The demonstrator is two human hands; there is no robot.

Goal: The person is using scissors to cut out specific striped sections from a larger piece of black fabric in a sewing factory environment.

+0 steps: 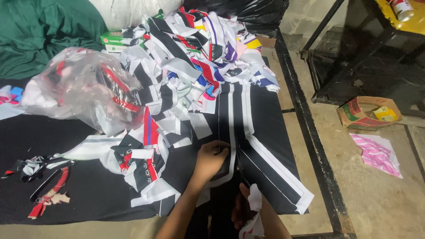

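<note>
Left hand is down on the black-and-white striped fabric panel, fingers pinched together on a fold of it near the middle of the bench. Right hand sits low at the near edge, wrapped in white cloth, its fingers hidden, so their state can't be told. A heap of striped fabric scraps lies just behind the panel, a clear plastic bag of trimmings sits to the left, and red-handled scissors lie well apart.

Single head view, looking steeply down at close range over table edge; floor visible at right.
</note>
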